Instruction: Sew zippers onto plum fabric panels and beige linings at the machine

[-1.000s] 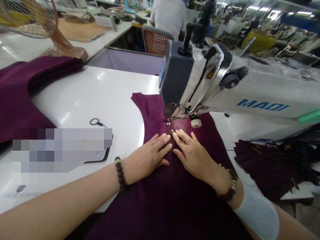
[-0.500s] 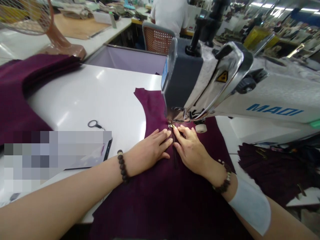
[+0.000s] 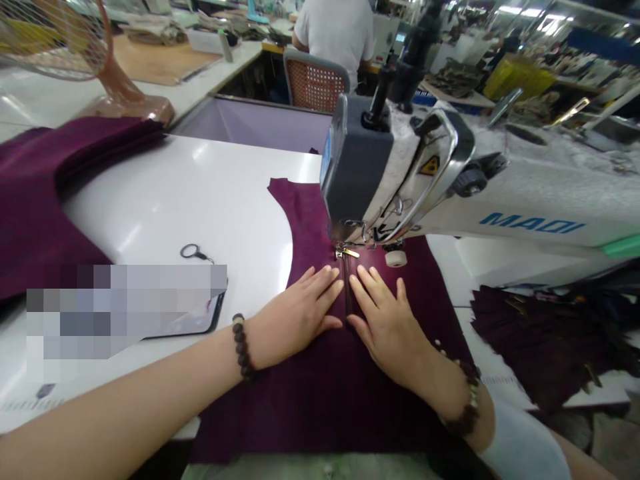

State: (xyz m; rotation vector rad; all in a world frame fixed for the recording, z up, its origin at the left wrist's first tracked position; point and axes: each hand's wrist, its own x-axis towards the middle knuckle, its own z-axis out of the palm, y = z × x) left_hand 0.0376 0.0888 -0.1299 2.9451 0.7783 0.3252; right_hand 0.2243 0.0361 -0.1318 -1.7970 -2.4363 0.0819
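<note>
A dark purple fabric panel (image 3: 320,393) lies on the white table under the head of a sewing machine (image 3: 360,167). Down its middle runs a zipper (image 3: 349,293), its gold pull (image 3: 351,253) turned to the right beside the presser foot (image 3: 339,252). My left hand (image 3: 305,307) rests flat on the fabric just left of the zipper, fingers stretched toward the foot. On the other side, my right hand (image 3: 387,320) presses the panel with its fingers spread. Both hands hold nothing. The needle tip is too small to make out.
A stack of purple fabric (image 3: 35,200) lies at the left, near a fan (image 3: 105,87). A phone (image 3: 213,310) with a ring strap (image 3: 193,251) sits left of my arm. More dark pieces with zippers (image 3: 530,340) lie at the right. A person (image 3: 335,33) sits beyond.
My right hand has drawn back from the zipper pull and spread its fingers. The pull now shows, lying to the right. The left hand has shifted only slightly, and the camera view has moved a little.
</note>
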